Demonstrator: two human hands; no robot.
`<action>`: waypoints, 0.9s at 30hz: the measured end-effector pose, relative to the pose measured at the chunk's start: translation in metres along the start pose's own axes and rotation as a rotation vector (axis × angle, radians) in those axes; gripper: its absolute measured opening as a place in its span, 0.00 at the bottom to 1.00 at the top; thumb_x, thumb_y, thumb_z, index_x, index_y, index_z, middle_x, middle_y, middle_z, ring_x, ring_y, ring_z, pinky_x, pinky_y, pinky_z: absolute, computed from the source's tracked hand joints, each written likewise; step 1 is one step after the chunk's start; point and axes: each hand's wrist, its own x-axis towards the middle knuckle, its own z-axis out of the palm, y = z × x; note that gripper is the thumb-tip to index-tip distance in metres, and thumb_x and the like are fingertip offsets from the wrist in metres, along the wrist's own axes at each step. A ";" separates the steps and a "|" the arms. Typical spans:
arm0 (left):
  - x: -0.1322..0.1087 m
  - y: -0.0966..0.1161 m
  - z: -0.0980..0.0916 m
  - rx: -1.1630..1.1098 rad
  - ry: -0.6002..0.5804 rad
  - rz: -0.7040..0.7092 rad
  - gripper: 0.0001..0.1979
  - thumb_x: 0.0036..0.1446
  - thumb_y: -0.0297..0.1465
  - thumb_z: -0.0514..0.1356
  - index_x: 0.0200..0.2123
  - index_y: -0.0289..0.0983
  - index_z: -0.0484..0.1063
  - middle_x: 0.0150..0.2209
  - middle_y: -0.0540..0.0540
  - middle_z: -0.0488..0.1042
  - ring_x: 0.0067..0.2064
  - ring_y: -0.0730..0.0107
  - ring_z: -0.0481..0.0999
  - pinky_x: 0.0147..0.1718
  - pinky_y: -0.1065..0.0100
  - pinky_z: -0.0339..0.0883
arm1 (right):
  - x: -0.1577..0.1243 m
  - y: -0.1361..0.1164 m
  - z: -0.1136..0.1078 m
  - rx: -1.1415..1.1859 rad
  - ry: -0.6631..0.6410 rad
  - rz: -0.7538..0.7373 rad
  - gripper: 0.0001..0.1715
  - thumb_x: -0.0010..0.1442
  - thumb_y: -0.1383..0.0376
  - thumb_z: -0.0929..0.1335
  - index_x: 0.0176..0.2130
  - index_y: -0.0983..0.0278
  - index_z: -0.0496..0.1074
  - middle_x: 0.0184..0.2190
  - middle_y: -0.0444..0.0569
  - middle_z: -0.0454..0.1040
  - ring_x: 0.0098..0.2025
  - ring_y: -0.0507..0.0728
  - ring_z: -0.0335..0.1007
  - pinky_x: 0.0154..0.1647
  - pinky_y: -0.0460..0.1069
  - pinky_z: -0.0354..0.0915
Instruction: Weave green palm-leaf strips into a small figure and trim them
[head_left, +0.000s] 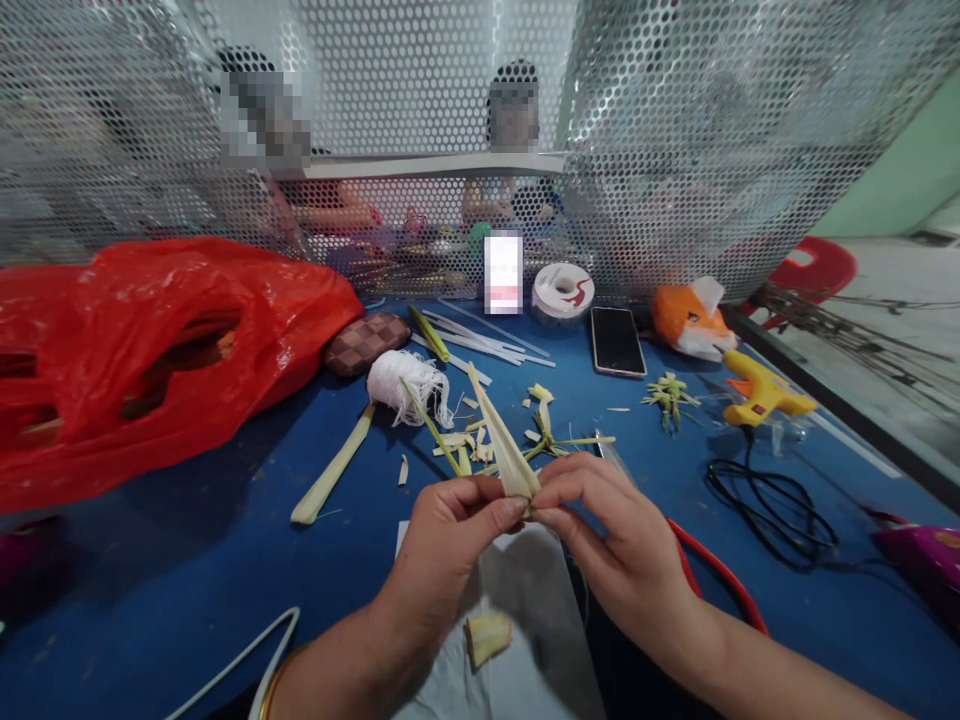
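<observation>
Because the piece is slim and tapering, we judge, both hands keep to its lower end: our left hand (457,530) pinches the folded leaf (502,435) between thumb and fingers, while our right hand (611,525) grips the same base with its fingertips from the other side. The leaf stands between the two hands, its point leaning away from us and leftward; so low a hold probably keeps the fold closed and spares the thin tip. Directly below the hands we see a pale sheet (555,610) with a cut leaf piece (487,640) on it, perhaps spread there to catch trimmings. Just beyond our fingers lie leaf scraps (454,440), and past our left hand, a roll of white string (401,382), seemingly set aside yet reachable. A pale leaf stalk (334,470) lies flat to the left of that hand. Well out to the right of our right hand, a yellow glue gun (765,392) rests on the blue table (225,560), its black cord (772,520) looped nearer us, likely to gather the slack.
</observation>
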 end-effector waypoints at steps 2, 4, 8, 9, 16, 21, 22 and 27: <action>0.000 -0.001 0.000 0.036 0.014 0.000 0.08 0.43 0.33 0.71 0.25 0.35 0.80 0.26 0.47 0.78 0.30 0.72 0.72 0.34 0.69 0.63 | -0.001 0.000 0.001 0.032 -0.001 0.028 0.06 0.64 0.71 0.66 0.35 0.60 0.71 0.34 0.45 0.76 0.39 0.54 0.73 0.40 0.50 0.68; 0.000 -0.001 0.000 0.081 0.020 0.004 0.08 0.44 0.33 0.71 0.25 0.35 0.80 0.26 0.46 0.79 0.29 0.71 0.72 0.34 0.69 0.63 | -0.002 0.001 0.002 0.050 0.004 0.047 0.06 0.64 0.70 0.67 0.35 0.60 0.71 0.33 0.45 0.75 0.38 0.54 0.72 0.39 0.51 0.68; 0.000 -0.001 0.000 0.126 -0.001 0.037 0.08 0.45 0.34 0.69 0.24 0.35 0.80 0.25 0.47 0.78 0.30 0.70 0.71 0.33 0.68 0.62 | -0.002 0.002 0.004 0.091 0.022 0.083 0.05 0.63 0.69 0.68 0.34 0.60 0.72 0.32 0.45 0.74 0.36 0.55 0.71 0.36 0.50 0.68; -0.001 -0.001 0.000 0.128 -0.008 0.046 0.08 0.45 0.34 0.69 0.24 0.35 0.80 0.25 0.47 0.78 0.30 0.70 0.71 0.34 0.68 0.63 | -0.002 0.002 0.004 0.104 0.032 0.092 0.05 0.63 0.69 0.68 0.34 0.60 0.71 0.31 0.44 0.74 0.35 0.55 0.71 0.36 0.50 0.68; 0.000 -0.004 -0.002 0.212 -0.072 0.087 0.06 0.43 0.32 0.71 0.27 0.36 0.80 0.26 0.48 0.77 0.29 0.71 0.72 0.32 0.69 0.64 | -0.002 0.002 0.005 0.131 0.074 0.156 0.06 0.60 0.71 0.68 0.33 0.60 0.71 0.29 0.42 0.73 0.32 0.53 0.70 0.33 0.48 0.66; 0.000 -0.003 0.000 0.300 -0.042 0.148 0.04 0.45 0.30 0.69 0.24 0.36 0.79 0.25 0.48 0.76 0.29 0.71 0.71 0.32 0.69 0.64 | -0.003 0.003 0.006 0.150 0.062 0.166 0.07 0.60 0.72 0.69 0.32 0.60 0.71 0.28 0.42 0.72 0.32 0.53 0.70 0.33 0.48 0.65; 0.000 -0.003 0.001 0.304 -0.033 0.153 0.04 0.46 0.30 0.69 0.23 0.36 0.78 0.24 0.49 0.76 0.28 0.71 0.71 0.31 0.69 0.64 | -0.004 0.003 0.007 0.161 0.069 0.167 0.07 0.60 0.72 0.69 0.31 0.61 0.71 0.28 0.42 0.72 0.31 0.53 0.70 0.33 0.48 0.65; -0.001 -0.001 0.001 0.312 -0.002 0.154 0.06 0.46 0.31 0.67 0.21 0.36 0.77 0.23 0.48 0.75 0.28 0.70 0.70 0.30 0.69 0.62 | -0.003 0.003 0.007 0.223 0.081 0.158 0.07 0.60 0.72 0.70 0.31 0.60 0.73 0.27 0.41 0.73 0.30 0.52 0.70 0.32 0.48 0.65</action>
